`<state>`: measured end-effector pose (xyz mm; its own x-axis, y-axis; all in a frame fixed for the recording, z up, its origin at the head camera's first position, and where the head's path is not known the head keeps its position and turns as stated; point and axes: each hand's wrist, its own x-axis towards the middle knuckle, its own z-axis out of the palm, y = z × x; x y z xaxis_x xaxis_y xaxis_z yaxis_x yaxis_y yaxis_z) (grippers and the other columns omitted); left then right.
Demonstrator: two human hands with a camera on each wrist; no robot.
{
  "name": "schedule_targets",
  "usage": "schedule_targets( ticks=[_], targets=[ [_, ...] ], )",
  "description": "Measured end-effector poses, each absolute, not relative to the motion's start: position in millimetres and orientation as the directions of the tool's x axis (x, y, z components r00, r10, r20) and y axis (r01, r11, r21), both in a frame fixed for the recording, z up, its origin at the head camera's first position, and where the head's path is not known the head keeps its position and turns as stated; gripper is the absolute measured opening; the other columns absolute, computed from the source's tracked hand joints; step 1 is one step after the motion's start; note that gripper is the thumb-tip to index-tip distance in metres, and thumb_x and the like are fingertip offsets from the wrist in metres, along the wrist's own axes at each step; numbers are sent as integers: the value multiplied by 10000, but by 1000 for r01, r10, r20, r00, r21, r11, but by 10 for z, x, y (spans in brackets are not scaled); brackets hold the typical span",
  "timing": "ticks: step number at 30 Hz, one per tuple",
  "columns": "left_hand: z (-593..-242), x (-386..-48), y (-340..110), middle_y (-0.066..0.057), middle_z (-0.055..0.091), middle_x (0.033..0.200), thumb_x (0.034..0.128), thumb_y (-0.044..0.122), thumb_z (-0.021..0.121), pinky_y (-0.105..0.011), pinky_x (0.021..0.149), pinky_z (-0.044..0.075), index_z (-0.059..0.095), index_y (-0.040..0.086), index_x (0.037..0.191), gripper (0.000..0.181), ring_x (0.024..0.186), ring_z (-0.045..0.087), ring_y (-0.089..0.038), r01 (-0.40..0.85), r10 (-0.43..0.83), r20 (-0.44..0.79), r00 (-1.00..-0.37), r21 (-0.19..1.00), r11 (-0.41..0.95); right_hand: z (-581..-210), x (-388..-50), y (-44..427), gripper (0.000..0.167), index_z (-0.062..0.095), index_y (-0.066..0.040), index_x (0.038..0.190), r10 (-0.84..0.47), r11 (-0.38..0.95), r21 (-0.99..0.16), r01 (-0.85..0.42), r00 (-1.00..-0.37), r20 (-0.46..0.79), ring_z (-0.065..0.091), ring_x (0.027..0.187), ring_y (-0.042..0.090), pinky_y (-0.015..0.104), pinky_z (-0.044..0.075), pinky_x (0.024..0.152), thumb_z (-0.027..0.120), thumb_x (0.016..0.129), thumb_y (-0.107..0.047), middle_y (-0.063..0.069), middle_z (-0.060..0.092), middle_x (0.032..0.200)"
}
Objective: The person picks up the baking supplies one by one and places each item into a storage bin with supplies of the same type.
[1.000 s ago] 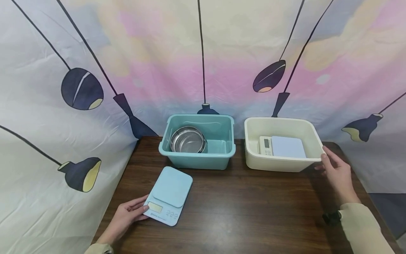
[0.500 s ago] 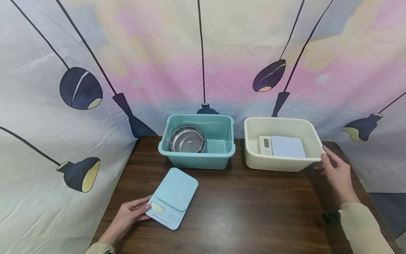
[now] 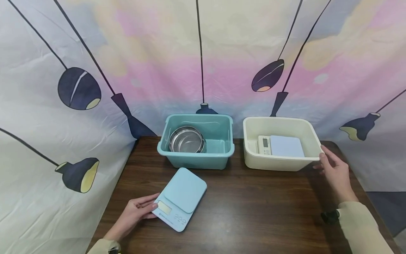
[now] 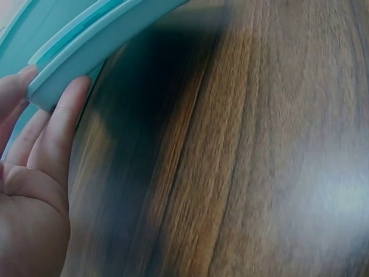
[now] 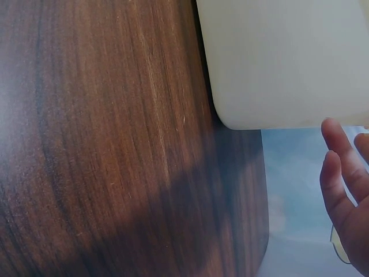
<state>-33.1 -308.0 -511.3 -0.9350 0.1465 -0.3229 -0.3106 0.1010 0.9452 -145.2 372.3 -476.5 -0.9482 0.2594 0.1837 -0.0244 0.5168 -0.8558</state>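
Observation:
My left hand [image 3: 134,215] grips a light blue kitchen scale [image 3: 185,190] at its left edge, thumb on top and fingers beneath. In the left wrist view, the scale [image 4: 92,57] is raised over the table with its shadow below. A teal bin [image 3: 200,161] behind it contains round metal sieves or pans [image 3: 187,140]. To the right, a cream bin [image 3: 276,163] holds a cream and white scale [image 3: 285,146] lying flat. My right hand [image 3: 337,176] touches that bin's right end near the rim; in the right wrist view, its fingers [image 5: 340,156] are spread and loosely bent.
Both bins stand side by side at the back of the dark wooden table [image 3: 253,211]. A patterned cloth [image 3: 158,53] with printed lamps hangs behind and to the left. The cream bin's right end reaches near the table's right edge.
My left hand has carried the light blue scale a little to the right, toward the middle of the table. The right hand stays at the cream bin.

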Motion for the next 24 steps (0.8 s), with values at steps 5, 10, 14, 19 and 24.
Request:
schedule_targets(
  ticks=[5,10,14,19,24],
  targets=[
    [-5071,-345,-3008,-280,655,1334,1000,138,718,-385,866,639,465,-115,1492,608,1038,741,-196,-294,192,-308,-932,951,97,-4769,-1461,3728,529,445,-182,1599,249,521,-853,-32,-950,188,664,723,-83,131,536,599,519,1102,-348,-350,548,1040],
    [-5034,-368,-2927,-286,657,1327,1006,151,713,-369,852,642,487,-97,1487,587,1021,749,-208,-275,220,-295,-930,955,115,-4771,-1459,3738,536,435,-177,1603,256,517,-856,-13,-952,168,665,719,-78,134,538,600,515,1103,-354,-345,568,1003],
    [-5010,-400,-2862,-282,666,1313,999,157,722,-367,835,647,511,-92,1472,575,1000,750,-207,-261,224,-285,-932,956,132,-4774,-1451,3742,544,425,-190,1609,257,523,-852,4,-954,153,662,725,-79,145,542,605,504,1104,-377,-346,548,1014],
    [-4991,-445,-2790,-296,666,1302,1002,155,719,-364,831,647,519,-101,1459,560,988,749,-186,-233,256,-262,-930,962,139,-4769,-1452,3732,538,444,-189,1600,260,518,-856,-11,-951,169,665,722,-82,157,551,600,514,1100,-374,-354,545,1035],
    [-4973,-471,-2729,-304,671,1284,1015,128,696,-365,827,648,516,-123,1446,531,985,749,-178,-192,306,-222,-926,973,126,-4765,-1455,3730,536,449,-174,1596,256,525,-851,-25,-949,186,661,711,-87,158,548,587,516,1101,-370,-367,552,1016]
  ],
)
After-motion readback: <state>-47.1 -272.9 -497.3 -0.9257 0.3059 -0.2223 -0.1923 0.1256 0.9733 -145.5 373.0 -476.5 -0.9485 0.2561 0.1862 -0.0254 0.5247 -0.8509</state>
